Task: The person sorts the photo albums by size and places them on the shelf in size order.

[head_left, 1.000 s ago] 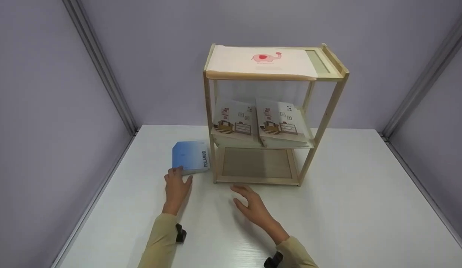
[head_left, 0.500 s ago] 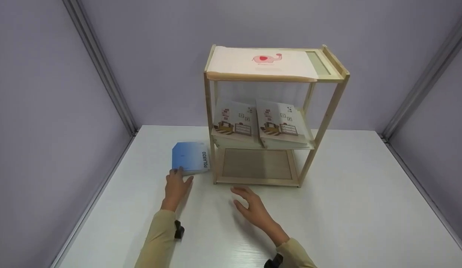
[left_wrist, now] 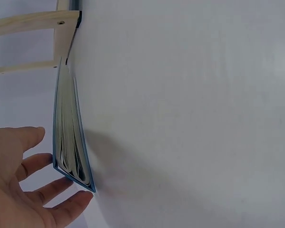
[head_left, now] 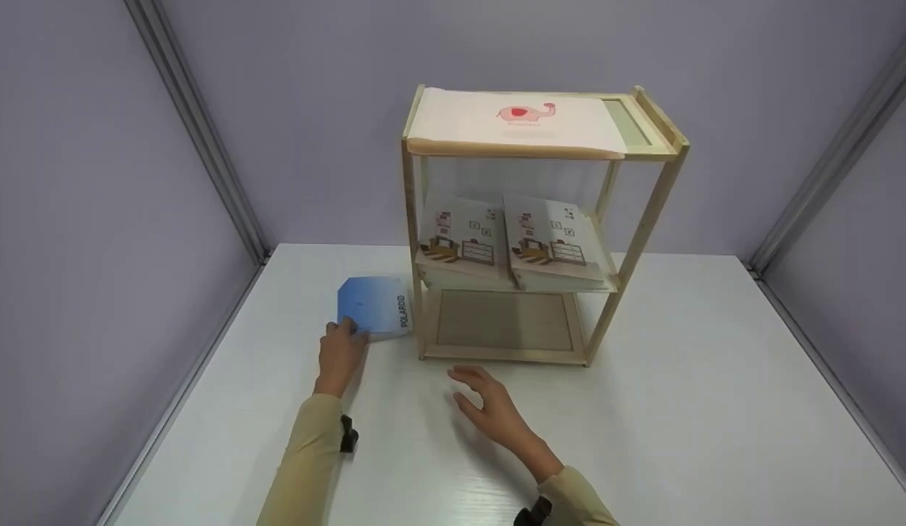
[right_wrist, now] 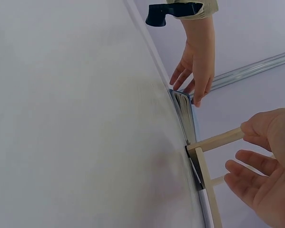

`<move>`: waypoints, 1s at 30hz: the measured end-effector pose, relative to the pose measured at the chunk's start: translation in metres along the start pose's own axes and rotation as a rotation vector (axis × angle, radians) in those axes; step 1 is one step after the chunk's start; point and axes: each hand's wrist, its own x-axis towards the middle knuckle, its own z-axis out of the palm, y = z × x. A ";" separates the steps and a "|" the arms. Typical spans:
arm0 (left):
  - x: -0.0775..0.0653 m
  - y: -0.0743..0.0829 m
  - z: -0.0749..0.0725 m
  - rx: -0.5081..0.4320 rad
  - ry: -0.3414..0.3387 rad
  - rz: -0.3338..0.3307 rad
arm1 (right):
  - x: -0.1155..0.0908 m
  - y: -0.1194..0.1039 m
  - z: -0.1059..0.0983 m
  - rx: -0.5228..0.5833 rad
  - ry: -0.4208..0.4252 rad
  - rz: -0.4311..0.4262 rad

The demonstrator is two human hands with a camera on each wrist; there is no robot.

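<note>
A blue photo album [head_left: 372, 305] marked POLAROID lies flat on the white table, just left of the wooden shelf rack [head_left: 508, 358]. At the album's near-left corner is my left hand [head_left: 340, 358], its fingertips touching the spine edge. In the left wrist view the album [left_wrist: 71, 128] shows its page edges, and the thumb [left_wrist: 34, 137] stands apart from the cover. My right hand [head_left: 495, 410] hovers in front of the rack with loosely bent fingers and holds nothing; the right wrist view shows this hand [right_wrist: 270, 166] beside a rack post.
Two white binders [head_left: 462, 241] with printed covers lean side by side on the rack's middle shelf. A white sheet with a pink elephant [head_left: 522, 120] covers most of its top. Grey-lilac walls [head_left: 336, 146] enclose the table [head_left: 716, 380] behind and at both sides.
My left hand has shifted slightly forward onto the album's corner, and its thumb has come closer to the album. The right hand has barely moved. The album stays in place.
</note>
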 end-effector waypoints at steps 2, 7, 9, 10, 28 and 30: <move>0.002 -0.001 0.001 -0.007 0.011 0.007 | 0.001 -0.001 0.000 0.009 0.006 -0.014; 0.007 -0.002 0.004 -0.003 0.029 0.012 | 0.004 0.000 0.000 0.014 0.007 -0.017; 0.009 -0.002 0.005 0.005 0.030 0.004 | 0.005 0.000 0.001 0.006 0.006 -0.022; 0.010 -0.002 0.005 0.007 0.031 0.004 | 0.006 0.000 0.001 0.005 0.005 -0.021; 0.014 -0.011 0.001 -0.101 -0.023 -0.139 | 0.010 0.000 0.010 0.108 -0.054 0.029; 0.015 -0.010 -0.001 -0.097 -0.047 -0.147 | 0.010 0.002 0.011 0.138 -0.061 0.043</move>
